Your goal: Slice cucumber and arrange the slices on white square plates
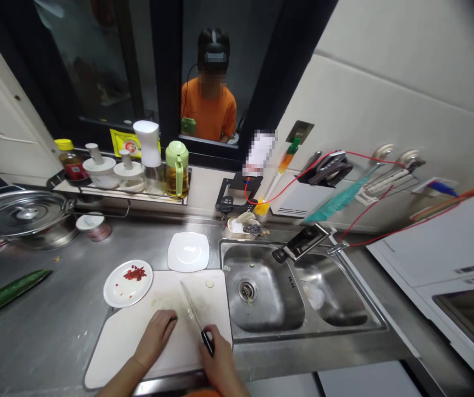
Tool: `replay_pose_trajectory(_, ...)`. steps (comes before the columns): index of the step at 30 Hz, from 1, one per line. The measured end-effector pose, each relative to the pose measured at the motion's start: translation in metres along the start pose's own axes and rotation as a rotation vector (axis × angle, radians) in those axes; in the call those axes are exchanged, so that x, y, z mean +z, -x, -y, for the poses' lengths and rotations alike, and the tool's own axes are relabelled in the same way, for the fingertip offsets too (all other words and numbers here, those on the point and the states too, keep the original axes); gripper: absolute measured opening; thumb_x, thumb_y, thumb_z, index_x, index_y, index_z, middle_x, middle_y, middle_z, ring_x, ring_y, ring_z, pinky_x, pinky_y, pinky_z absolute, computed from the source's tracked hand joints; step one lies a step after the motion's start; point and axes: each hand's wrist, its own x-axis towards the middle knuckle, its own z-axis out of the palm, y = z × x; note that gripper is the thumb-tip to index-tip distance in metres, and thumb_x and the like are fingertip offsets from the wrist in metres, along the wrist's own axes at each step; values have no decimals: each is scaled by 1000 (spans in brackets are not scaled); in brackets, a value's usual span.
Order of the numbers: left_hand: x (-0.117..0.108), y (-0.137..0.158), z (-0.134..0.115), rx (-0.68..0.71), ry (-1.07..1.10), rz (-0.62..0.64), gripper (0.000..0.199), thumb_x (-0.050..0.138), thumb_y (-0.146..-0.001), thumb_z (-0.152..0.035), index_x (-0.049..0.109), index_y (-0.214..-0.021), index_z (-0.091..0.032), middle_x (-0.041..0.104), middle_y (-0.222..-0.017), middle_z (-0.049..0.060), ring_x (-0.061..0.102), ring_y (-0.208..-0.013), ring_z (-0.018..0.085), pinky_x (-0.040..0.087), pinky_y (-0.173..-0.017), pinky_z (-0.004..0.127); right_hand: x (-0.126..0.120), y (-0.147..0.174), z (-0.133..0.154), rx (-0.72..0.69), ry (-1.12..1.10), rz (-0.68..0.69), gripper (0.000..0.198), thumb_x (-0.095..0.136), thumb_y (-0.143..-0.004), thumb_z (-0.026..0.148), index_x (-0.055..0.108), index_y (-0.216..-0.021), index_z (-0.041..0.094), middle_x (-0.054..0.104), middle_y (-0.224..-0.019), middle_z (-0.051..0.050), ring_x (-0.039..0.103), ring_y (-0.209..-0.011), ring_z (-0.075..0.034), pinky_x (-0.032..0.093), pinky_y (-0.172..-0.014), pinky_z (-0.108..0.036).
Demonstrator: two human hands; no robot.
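Note:
My right hand (217, 355) is wrapped around the black handle of a kitchen knife (192, 306). The blade points away from me, low over the white cutting board (117, 344). To its left, my left hand (156, 333) rests on the board with its fingers curled together. A small dark green bit shows at its fingertips, too little of it to name. Pale scraps lie near the blade, and a pale round slice (209, 283) lies at the board's far right. A white plate (111, 298) with chopped red pieces (135, 273) overlaps the board's far left corner.
A square white plate (188, 251) stands beyond the board. On the right is a double steel sink (262, 325) with a black faucet (303, 242). At left lie a cucumber (11, 292) and a lidded pan (22, 212). A condiment rack (138, 196) lines the window.

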Motion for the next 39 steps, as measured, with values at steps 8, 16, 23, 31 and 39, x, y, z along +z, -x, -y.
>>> replay_pose_trajectory(8,-5,1,-3,75,-43,-49,16,46,-88,-24,59,-97,-19,63,-93,7,58,-94,19,50,-86,38,-7,-20,27,20,258,234,23,40,-89,22,56,-105,20,68,-94,-6,62,-89,-17,38,-72,-22)
replay_pose_trajectory(16,-10,0,-6,97,-59,-77,14,48,-87,-19,58,-97,-18,63,-91,6,58,-93,17,50,-83,36,-12,-28,44,7,480,314,22,39,-88,24,53,-104,18,60,-96,-9,59,-87,-19,36,-69,-26)
replay_pose_trajectory(23,-13,-1,-7,113,-63,-80,11,50,-86,-18,58,-93,-18,62,-91,7,57,-93,17,50,-83,35,1,-45,60,-48,533,447,39,39,-80,8,42,-118,17,49,-115,-13,58,-89,-20,40,-70,-29)
replay_pose_trajectory(31,-14,1,-6,97,-54,-57,14,51,-85,-19,59,-97,-19,63,-92,6,58,-94,17,50,-84,35,13,-63,65,-85,557,451,30,24,-91,10,45,-112,15,58,-103,-12,60,-90,-21,44,-70,-29)
replay_pose_trajectory(39,-17,0,-8,106,-29,-48,15,50,-86,-18,60,-96,-19,64,-95,7,59,-95,17,51,-86,35,-6,-43,59,-96,611,515,40,32,-86,5,39,-124,17,61,-99,-10,63,-83,-21,44,-65,-28)
